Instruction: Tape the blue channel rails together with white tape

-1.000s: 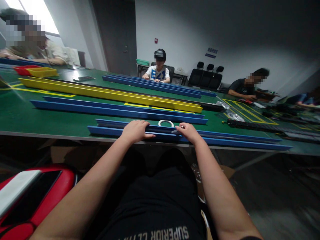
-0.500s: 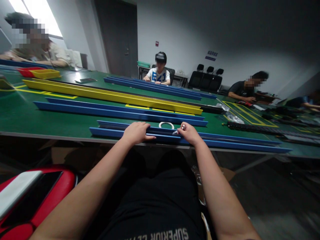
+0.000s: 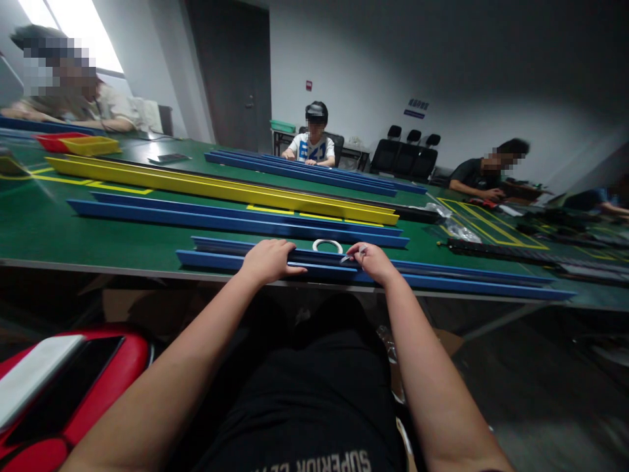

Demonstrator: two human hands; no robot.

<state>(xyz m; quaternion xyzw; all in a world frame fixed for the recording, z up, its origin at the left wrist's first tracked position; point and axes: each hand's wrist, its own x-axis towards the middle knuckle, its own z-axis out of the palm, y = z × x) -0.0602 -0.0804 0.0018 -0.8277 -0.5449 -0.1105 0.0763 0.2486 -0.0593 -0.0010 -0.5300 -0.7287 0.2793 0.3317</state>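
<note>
at the front edge of the green table, the near blue rail lies lengthwise under both my hands. my left hand is folded over it, fingers curled across the top. my right hand pinches a small silvery tool closed against the rail. a white ring sits just behind, between the hands; farther back lie another blue rail and a yellow rail.

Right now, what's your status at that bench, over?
Left hand laid flat on near blue rail. Right hand pinching small silvery tool at the rail. White tape ring just behind, between hands.
</note>
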